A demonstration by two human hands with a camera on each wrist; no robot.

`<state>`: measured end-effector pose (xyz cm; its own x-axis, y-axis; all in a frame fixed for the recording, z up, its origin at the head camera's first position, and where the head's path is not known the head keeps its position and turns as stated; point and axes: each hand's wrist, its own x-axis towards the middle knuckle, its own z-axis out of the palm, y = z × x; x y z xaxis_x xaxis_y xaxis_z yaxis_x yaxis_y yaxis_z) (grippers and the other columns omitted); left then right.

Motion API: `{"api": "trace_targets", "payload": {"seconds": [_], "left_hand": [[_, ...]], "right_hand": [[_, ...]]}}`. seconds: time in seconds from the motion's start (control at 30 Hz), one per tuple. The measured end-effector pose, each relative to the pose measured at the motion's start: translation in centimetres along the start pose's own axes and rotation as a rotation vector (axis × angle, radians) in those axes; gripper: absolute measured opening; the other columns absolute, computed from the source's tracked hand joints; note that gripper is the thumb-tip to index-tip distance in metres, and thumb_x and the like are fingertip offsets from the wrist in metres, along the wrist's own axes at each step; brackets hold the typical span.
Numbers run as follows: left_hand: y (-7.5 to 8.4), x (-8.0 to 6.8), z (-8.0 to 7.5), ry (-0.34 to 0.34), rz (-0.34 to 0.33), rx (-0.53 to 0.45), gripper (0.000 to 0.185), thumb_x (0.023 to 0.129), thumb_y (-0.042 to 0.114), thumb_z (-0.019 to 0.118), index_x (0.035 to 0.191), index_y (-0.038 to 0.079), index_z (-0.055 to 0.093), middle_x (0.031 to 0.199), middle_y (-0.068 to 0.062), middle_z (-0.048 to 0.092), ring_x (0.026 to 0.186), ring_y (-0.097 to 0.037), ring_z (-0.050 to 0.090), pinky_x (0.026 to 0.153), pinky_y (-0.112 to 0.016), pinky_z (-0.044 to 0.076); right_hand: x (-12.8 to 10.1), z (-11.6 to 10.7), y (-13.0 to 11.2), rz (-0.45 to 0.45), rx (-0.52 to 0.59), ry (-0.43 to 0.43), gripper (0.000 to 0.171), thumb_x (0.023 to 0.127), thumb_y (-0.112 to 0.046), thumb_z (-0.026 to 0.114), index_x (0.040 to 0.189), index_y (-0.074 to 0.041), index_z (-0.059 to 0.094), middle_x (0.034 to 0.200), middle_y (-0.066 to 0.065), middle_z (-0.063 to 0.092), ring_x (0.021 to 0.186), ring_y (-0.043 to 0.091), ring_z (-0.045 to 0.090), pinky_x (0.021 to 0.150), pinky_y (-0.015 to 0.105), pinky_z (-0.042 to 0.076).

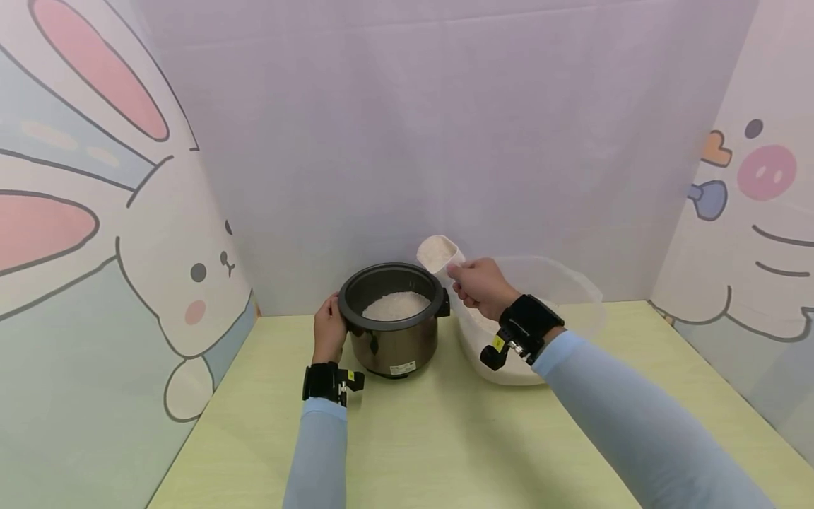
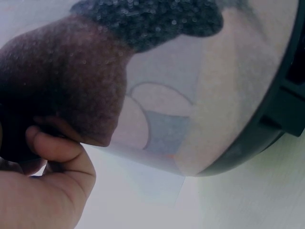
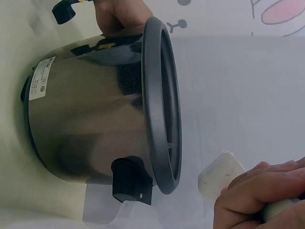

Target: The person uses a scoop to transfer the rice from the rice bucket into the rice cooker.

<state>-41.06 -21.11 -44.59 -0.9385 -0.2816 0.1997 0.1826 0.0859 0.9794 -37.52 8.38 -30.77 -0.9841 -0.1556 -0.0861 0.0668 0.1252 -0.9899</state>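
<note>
A rice cooker (image 1: 394, 348) with a dark rim stands upright, lid off, with white rice (image 1: 397, 306) inside. My left hand (image 1: 329, 331) holds its left side; in the left wrist view, the curled fingers (image 2: 59, 148) grip the black side handle. To the upper right of the pot's rim, my right hand (image 1: 486, 288) grips a white scoop (image 1: 453, 261) by its handle. Rice fills the scoop, which is tilted toward the pot. Seen from the right wrist, the scoop (image 3: 219, 176) is apart from the rim, and the pot's interior is mostly hidden.
Right of the cooker, a large translucent tub (image 1: 509, 373) holds more white rice, partly behind my right hand and wrist. The light green tabletop (image 1: 407, 452) meets a pale back wall (image 1: 331, 155). Cartoon-printed panels (image 1: 70, 396) flank both sides.
</note>
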Motion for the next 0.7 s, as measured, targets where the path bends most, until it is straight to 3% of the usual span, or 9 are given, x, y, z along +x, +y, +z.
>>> {"api": "trace_targets", "payload": {"seconds": [0.13,0.27,0.7], "left_hand": [[0.0,0.0,0.0,0.002,0.006,0.008,0.045,0.114,0.027,0.036,0.147,0.002,0.051,0.148,-0.019,0.052,0.134,-0.032,0.052,0.110,-0.047,0.044],[-0.1,0.0,0.0,0.005,0.012,0.010,0.044,0.114,0.028,0.036,0.146,0.002,0.052,0.147,-0.019,0.053,0.133,-0.032,0.053,0.110,-0.047,0.045],[0.0,-0.1,0.1,0.002,0.023,0.000,0.045,0.114,0.026,0.036,0.147,0.000,0.051,0.150,-0.020,0.050,0.136,-0.033,0.050,0.111,-0.047,0.044]], "right_hand": [[-0.1,0.8,0.1,-0.050,-0.020,0.022,0.045,0.109,-0.022,0.052,0.068,-0.012,0.038,0.065,0.001,0.044,0.054,0.011,0.032,0.050,0.026,0.028],[-0.2,1.5,0.3,-0.095,-0.039,0.039,0.052,0.110,-0.021,0.052,0.064,-0.015,0.027,0.060,0.001,0.040,0.054,0.014,0.030,0.051,0.029,0.024],[0.0,2.3,0.9,-0.143,-0.130,0.047,0.046,0.110,-0.021,0.050,0.068,-0.015,0.033,0.064,0.003,0.045,0.057,0.016,0.031,0.058,0.033,0.029]]}}
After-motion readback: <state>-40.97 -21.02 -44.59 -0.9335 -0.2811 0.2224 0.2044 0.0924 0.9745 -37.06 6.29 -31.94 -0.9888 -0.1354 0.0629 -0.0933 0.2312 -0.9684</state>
